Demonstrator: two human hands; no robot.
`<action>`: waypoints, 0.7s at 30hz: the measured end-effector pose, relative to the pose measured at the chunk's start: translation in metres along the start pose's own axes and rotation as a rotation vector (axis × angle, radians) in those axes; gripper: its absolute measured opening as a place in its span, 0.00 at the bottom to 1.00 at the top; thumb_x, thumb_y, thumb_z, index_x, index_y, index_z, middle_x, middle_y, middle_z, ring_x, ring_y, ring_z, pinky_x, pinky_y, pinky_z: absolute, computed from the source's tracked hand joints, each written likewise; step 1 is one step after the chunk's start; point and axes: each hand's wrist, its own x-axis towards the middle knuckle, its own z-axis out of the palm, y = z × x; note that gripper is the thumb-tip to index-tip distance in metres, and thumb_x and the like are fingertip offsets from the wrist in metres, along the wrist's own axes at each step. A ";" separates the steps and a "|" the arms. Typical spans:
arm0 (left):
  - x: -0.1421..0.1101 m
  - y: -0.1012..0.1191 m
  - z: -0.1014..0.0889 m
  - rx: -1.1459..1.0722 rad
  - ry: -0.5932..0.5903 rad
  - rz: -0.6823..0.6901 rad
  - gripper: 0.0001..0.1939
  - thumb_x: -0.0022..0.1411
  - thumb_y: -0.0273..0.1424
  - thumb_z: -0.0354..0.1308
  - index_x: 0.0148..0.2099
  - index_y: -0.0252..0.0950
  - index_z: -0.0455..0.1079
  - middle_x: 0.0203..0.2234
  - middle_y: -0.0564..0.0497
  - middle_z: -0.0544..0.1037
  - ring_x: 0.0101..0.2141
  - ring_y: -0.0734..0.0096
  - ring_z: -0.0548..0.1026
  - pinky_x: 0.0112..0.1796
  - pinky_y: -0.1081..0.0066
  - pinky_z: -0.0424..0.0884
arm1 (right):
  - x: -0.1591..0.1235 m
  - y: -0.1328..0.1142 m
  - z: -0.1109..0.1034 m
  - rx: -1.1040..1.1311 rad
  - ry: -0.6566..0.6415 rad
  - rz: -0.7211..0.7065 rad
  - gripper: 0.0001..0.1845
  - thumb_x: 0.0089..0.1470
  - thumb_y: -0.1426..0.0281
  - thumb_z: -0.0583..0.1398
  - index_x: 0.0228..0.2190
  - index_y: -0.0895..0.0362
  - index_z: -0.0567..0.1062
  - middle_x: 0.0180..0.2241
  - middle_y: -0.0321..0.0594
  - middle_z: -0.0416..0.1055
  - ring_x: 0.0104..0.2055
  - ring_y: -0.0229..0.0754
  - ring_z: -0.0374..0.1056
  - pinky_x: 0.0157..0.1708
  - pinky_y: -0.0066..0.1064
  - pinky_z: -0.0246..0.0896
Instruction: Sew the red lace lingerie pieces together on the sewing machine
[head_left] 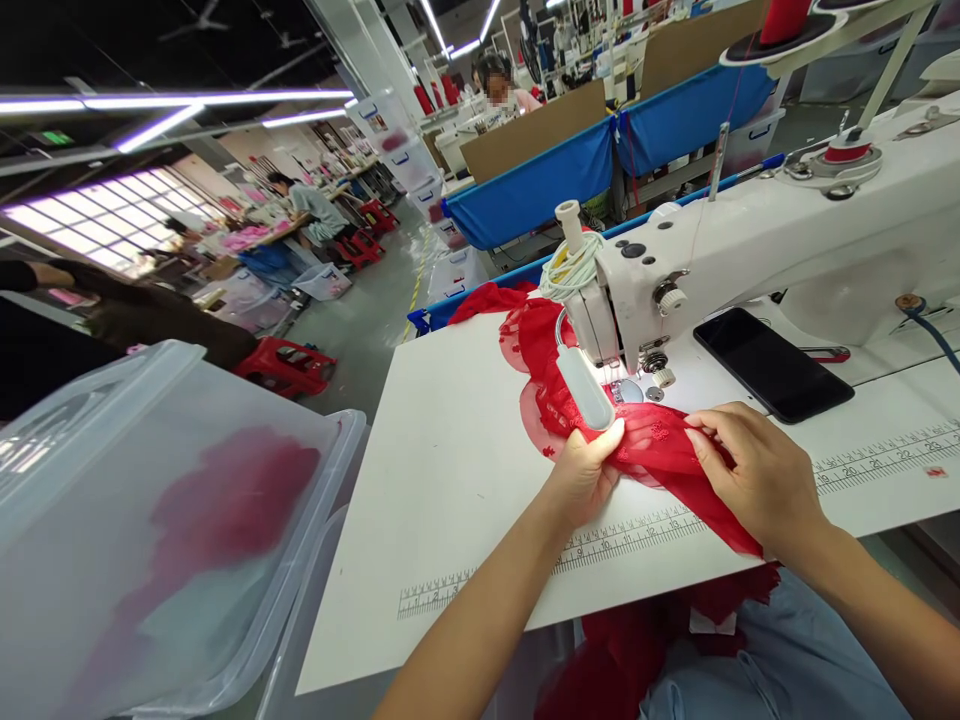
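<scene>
Forearms (484, 610) forward (hands (761, 485) on fabric (652, 437))

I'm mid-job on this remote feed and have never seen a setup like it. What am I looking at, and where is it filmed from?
There is one picture, from a camera worn on a person's head, looking forward and down; no robot here. The bare left hand and bare right hand are the wearer's own. Both hold sheer red fabric with embroidered patches, near the needle end of a white sewing machine. A black rectangular phone lies beside the machine on a flat white tabletop, with a black printed ruler near its front edge. A translucent plastic bin stands to the left.
</scene>
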 end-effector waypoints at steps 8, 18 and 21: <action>0.002 -0.001 -0.004 -0.017 -0.047 -0.012 0.08 0.57 0.29 0.68 0.39 0.32 0.77 0.40 0.41 0.82 0.50 0.50 0.77 0.56 0.55 0.71 | 0.000 0.001 0.001 -0.060 0.089 -0.077 0.05 0.62 0.74 0.58 0.34 0.54 0.72 0.31 0.37 0.75 0.32 0.40 0.71 0.29 0.31 0.63; 0.003 0.000 -0.003 -0.036 -0.090 0.001 0.08 0.56 0.26 0.67 0.39 0.29 0.78 0.43 0.38 0.81 0.53 0.47 0.76 0.56 0.54 0.70 | 0.000 0.002 0.002 -0.111 0.114 -0.130 0.06 0.61 0.76 0.58 0.36 0.56 0.74 0.32 0.38 0.75 0.32 0.39 0.71 0.28 0.30 0.61; 0.002 -0.001 -0.004 -0.022 -0.091 0.013 0.10 0.57 0.27 0.67 0.42 0.28 0.78 0.43 0.38 0.81 0.52 0.49 0.76 0.56 0.55 0.69 | -0.001 0.004 0.002 -0.118 0.112 -0.124 0.06 0.62 0.76 0.58 0.35 0.55 0.74 0.32 0.38 0.76 0.32 0.39 0.70 0.28 0.30 0.61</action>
